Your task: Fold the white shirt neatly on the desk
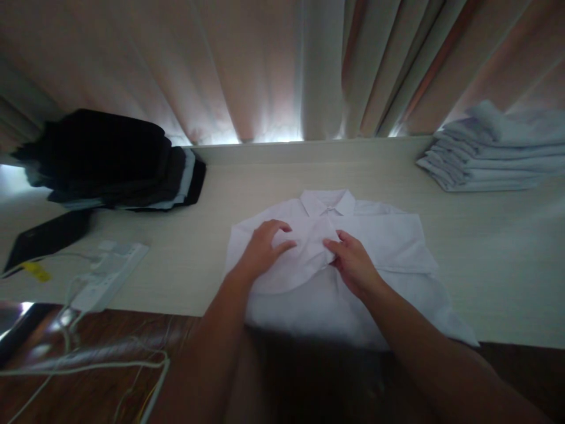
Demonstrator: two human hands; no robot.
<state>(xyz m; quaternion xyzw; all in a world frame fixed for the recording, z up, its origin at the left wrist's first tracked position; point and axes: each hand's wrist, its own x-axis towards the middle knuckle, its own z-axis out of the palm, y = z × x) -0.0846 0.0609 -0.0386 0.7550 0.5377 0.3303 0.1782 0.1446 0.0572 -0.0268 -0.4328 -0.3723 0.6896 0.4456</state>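
A white collared shirt [395, 241] lies spread on the pale table, its collar toward the curtain and its lower part reaching the near edge. My right hand [353, 262] pinches a piece of the shirt, which looks like a sleeve end, between thumb and fingers near the middle of the chest. Over the left side of the shirt is my left hand [262, 250], its thumb and fingers apart around a small gap. I cannot tell whether its lower fingers touch the cloth.
Dark folded clothes [110, 159] are stacked at the back left. A stack of folded white garments [494, 156] sits at the back right. At the left edge are a black flat object [48, 238] and a white power strip [110, 277] with cables. Curtains [265, 70] hang behind the table.
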